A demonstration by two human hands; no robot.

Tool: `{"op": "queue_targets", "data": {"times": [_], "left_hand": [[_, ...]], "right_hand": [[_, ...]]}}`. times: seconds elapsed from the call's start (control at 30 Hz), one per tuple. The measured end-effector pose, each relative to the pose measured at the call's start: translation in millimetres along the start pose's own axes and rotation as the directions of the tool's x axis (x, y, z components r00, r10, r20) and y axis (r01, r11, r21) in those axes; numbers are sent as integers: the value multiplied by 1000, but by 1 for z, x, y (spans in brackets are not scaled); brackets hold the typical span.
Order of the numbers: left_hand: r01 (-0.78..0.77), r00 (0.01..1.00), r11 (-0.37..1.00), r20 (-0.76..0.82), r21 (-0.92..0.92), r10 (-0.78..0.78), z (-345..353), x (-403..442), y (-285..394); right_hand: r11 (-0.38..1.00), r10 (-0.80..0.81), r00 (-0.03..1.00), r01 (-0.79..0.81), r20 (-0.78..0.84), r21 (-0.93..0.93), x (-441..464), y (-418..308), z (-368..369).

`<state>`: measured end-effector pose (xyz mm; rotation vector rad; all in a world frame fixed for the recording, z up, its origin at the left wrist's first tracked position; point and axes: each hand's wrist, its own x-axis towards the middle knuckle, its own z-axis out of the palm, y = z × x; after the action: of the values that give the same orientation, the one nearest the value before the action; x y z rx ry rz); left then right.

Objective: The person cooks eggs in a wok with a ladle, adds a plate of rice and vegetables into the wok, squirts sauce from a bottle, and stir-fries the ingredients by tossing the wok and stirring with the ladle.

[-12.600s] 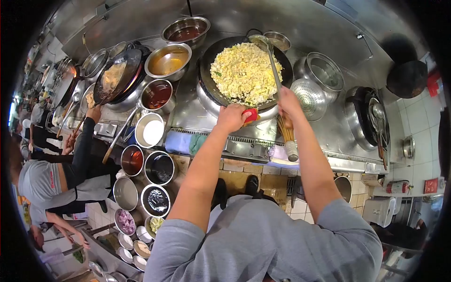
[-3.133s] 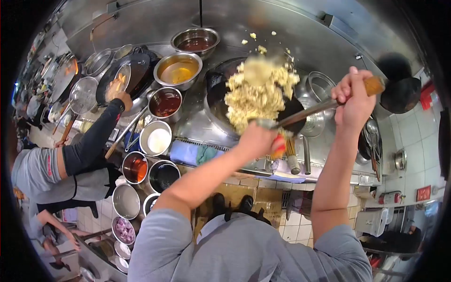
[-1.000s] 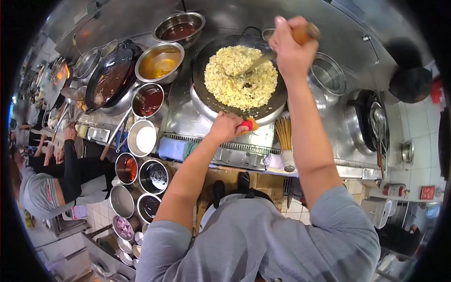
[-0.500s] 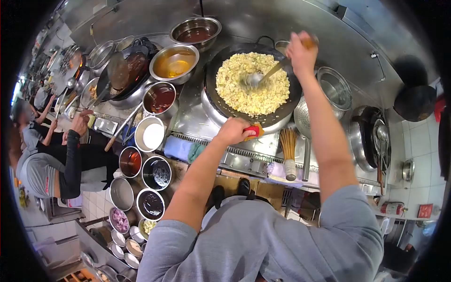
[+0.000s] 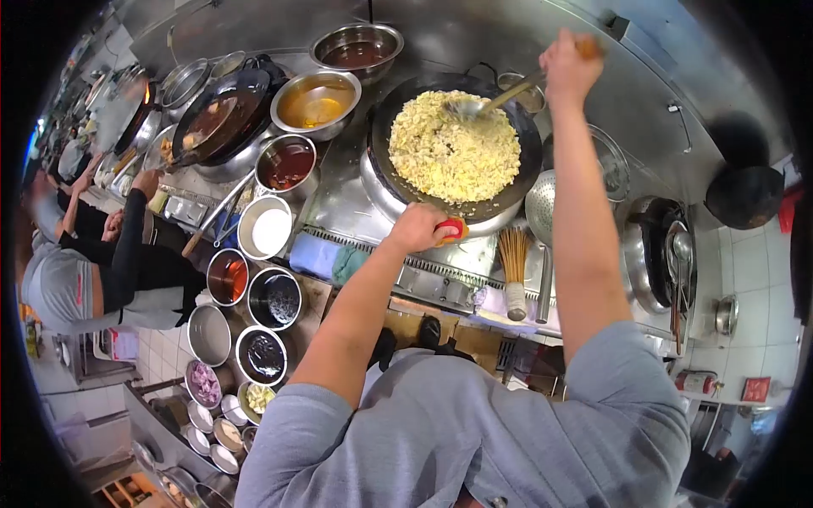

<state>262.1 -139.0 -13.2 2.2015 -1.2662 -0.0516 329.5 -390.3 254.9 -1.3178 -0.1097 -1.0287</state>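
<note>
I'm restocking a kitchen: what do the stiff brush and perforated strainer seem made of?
Brush: probably bare split bamboo, judging by its thin tan strands; the pale wrap is unclear. Strainer: likely satin stainless steel, from its grey sheen.

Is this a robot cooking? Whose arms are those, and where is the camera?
No robot here! These are a person's own bare hands. The camera sits on their head, looking forward and down, so every picture comes from there. Its lens makes things look curved.

The right hand holds a long ladle that reaches into a big black wok full of yellow, rice-like food. The left hand holds something red at the wok's near edge.

On the metal counter are a bundle brush, a ladle with holes and a metal bowl of yellow liquid. Another person works at the left.
</note>
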Motion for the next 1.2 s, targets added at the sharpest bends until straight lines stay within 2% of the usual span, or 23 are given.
{"op": "queue_targets", "data": {"times": [0.03,0.13,0.2,0.23,0.27,0.3,0.33,0.37,0.4,0.43,0.47,0.5,0.53,0.57,0.6,0.67,0.73,0.8,0.87,0.93,1.0,1.07,1.2], "left_hand": [[-33,998,999,-54,-21,32,-1,-1,1],[5,1000,1000,23,-18,-5,-7,3,4],[22,998,999,50,39,-24,-10,4,9],[17,1000,999,17,44,-18,-9,6,7],[19,1000,999,-14,40,-18,-5,4,7],[15,1000,1000,-18,23,-15,-4,4,5],[2,1000,1000,-2,2,-2,-5,4,2],[-14,1000,1000,23,-15,14,-6,5,2],[-15,1000,1000,19,-15,15,-13,9,4],[5,999,1000,44,13,-6,-22,9,5],[25,996,999,89,35,-28,-24,2,7],[3,999,1000,41,8,-3,-16,0,-3],[8,999,1000,31,19,-8,-16,5,-8],[-8,1000,1000,2,19,8,-12,3,-8],[-28,999,999,-24,20,28,-9,0,-6],[-18,1000,1000,14,-11,18,-18,5,1],[84,980,994,173,67,-95,-16,7,5],[86,986,994,138,63,-94,-12,4,12],[-1,996,997,-85,73,7,1,1,14],[18,997,997,-70,77,-13,0,1,12],[18,999,998,-48,57,-15,2,2,13],[51,998,996,38,72,-54,-2,4,18],[21,997,998,-74,61,-16,0,-2,15]], "right_hand": [[991,-132,988,130,78,23,-25,27,2],[982,-56,978,90,201,-164,-2,70,23],[997,7,920,-34,393,62,36,93,24],[998,1,919,-22,394,51,28,84,29],[865,-256,945,317,203,-389,8,81,34],[459,-548,823,444,148,-770,-14,75,38],[-63,-763,598,311,247,-948,-25,74,36],[-73,-757,603,304,251,-950,-23,65,31],[244,-498,856,290,137,-925,-10,50,32],[523,-134,987,150,93,-839,3,38,32],[692,267,957,-107,115,-714,6,34,19],[926,279,915,-176,291,-334,25,37,-22],[958,188,866,-266,464,110,49,40,-46],[964,188,913,-242,361,109,19,-16,-39],[991,128,977,-121,168,-54,-36,-70,-18],[908,-92,996,90,15,-408,-105,-26,-7],[947,-102,986,136,129,-291,-94,22,-16],[997,34,997,-29,67,-73,-78,-20,17],[999,-12,999,14,51,-44,-105,-71,31],[999,-31,999,32,18,-26,-132,-58,22],[858,-220,952,294,214,-421,-151,17,-15],[869,-180,956,264,231,-418,-103,-1,-16],[981,193,974,-195,114,0,-58,-76,-35]]}}
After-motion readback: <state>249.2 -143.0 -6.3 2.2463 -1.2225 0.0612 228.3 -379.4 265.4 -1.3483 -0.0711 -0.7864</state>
